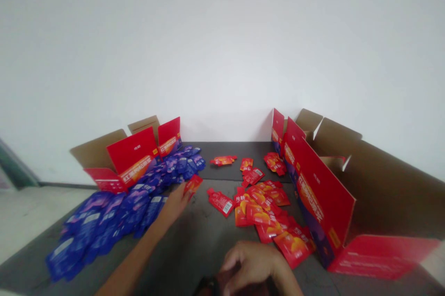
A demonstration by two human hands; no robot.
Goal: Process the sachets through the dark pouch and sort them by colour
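My left hand (175, 202) reaches out over the dark table (194, 245) and pinches a small red pouch (193, 184) beside a long heap of blue pouches (128, 203). Close to the camera, my right hand (252, 266) has its fingers curled over something dark that I cannot make out. A pile of red pouches (267, 215) lies between my hands and the box on the right, and one red pouch (220, 201) lies apart in the middle.
An open red cardboard box (321, 198) lies on its side at the right, its flaps spread. Two smaller open red boxes (134, 157) stand at the back left behind the blue heap. A white wall rises behind the table.
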